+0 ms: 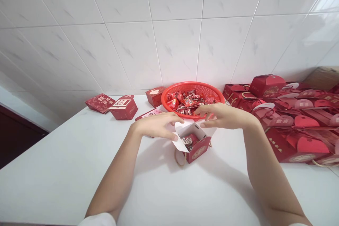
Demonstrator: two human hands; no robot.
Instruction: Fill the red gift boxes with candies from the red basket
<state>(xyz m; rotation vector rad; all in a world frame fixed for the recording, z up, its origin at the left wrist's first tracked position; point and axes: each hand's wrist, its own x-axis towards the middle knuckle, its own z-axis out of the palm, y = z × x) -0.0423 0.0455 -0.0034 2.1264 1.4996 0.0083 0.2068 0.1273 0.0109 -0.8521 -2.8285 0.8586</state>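
A small red gift box (198, 150) stands with its top flaps open on the white table, wrapped sweets (190, 140) visible inside and a cord handle hanging at its left side. My left hand (159, 125) is at the box's left, fingers apart, its thumb by the white inner side of the left flap. On the right, my right hand (225, 116) hovers by the back and right flaps with its fingers spread. Just behind the box lies a red plastic basket (212, 91) holding wrapped sweets.
Many closed red boxes (283, 141) are piled at the right of the white table (79, 169). At the back left are a red box (124, 108), a dark red packet (99, 103) and another box (154, 96). A tiled wall rises behind.
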